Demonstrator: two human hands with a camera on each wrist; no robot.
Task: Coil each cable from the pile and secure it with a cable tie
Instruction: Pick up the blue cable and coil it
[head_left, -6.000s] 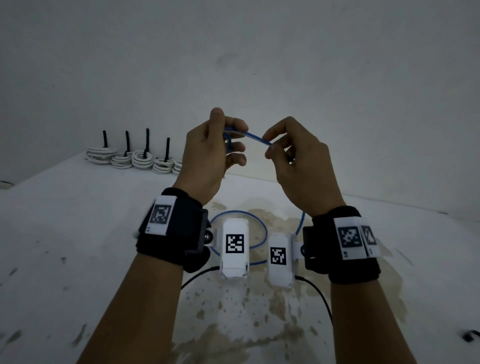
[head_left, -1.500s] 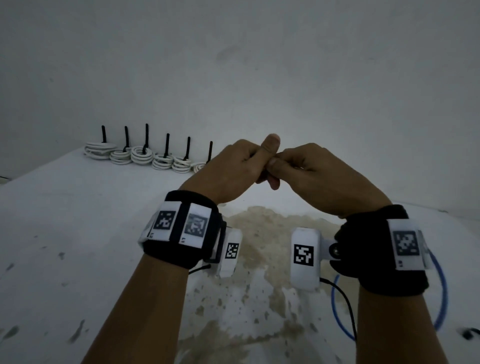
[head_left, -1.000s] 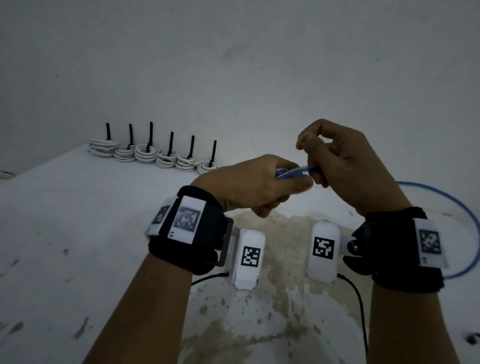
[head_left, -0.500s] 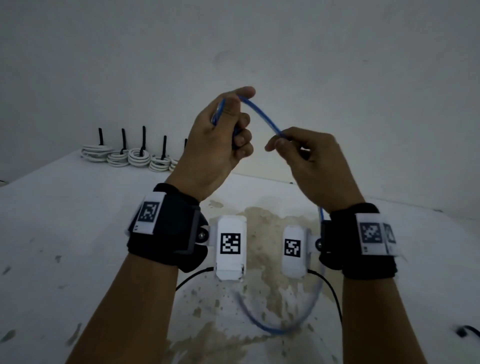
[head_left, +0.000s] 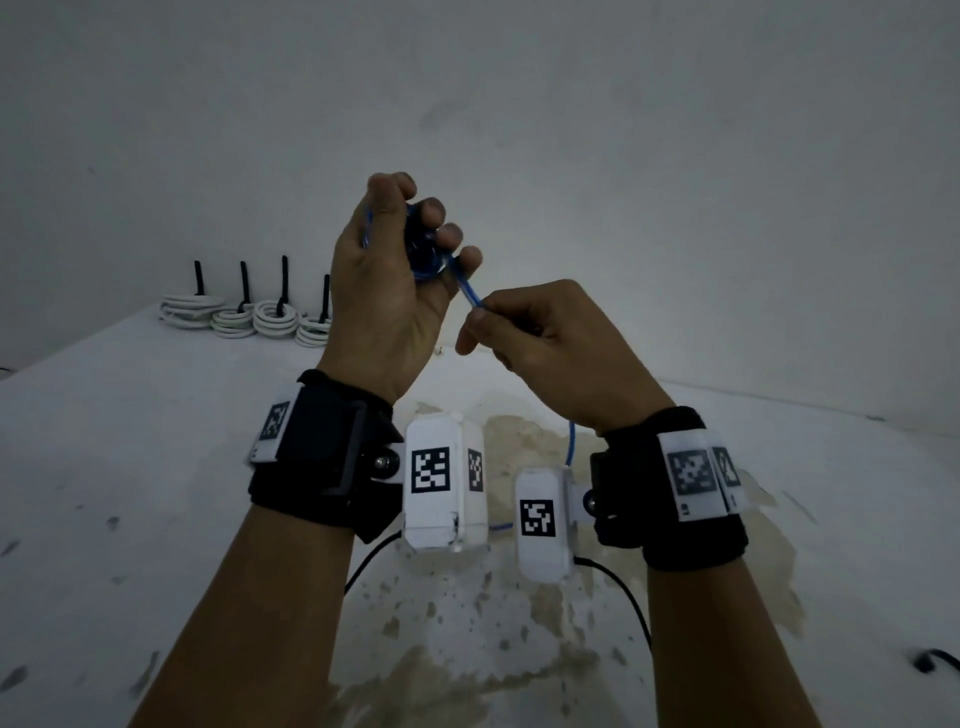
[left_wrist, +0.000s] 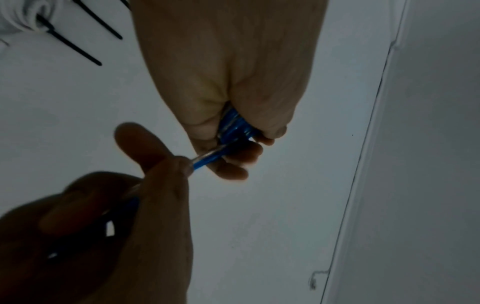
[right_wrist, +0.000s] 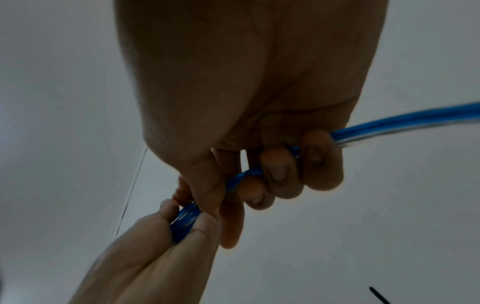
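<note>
Item: thin blue plastic-sheathed cable (head_left: 464, 287), part-wound. Half a second ago it arched high between the two hands with a long loop hanging low over the tabletop; now that arch is gone, and only a short straight run spans the gap. The hanging tail is shorter: a blue strand shows below the right wrist and another bit between the two white wrist cameras.

Left hand (head_left: 387, 291): raised, palm toward the wearer, fingers and thumb curled round a small bundle of blue turns (left_wrist: 235, 126). Clamped on the coil.

Right hand (head_left: 550, 343): lower and just beside the left. Thumb and forefinger pinch the cable close to the bundle; the other fingers (right_wrist: 279, 164) curl round the run that leaves toward the right edge of the right wrist view.

Judgement: one more turn has been laid in. Coiling of this cable is well on but not done, since a tail remains, and no tie is on it yet.

Finished stock: white coiled cables with upright black cable ties (head_left: 275, 314), in a row at the far left of the tabletop, well apart from the hands.

Surroundings: white stained tabletop (head_left: 130, 467), bare below the forearms. Its far edge meets a plain grey wall (head_left: 675, 182) behind the hands. A small black object (head_left: 937, 660) lies at the right edge of the head view; what it is cannot be told. Both hands work in the air, with open room on either side for further turns.
</note>
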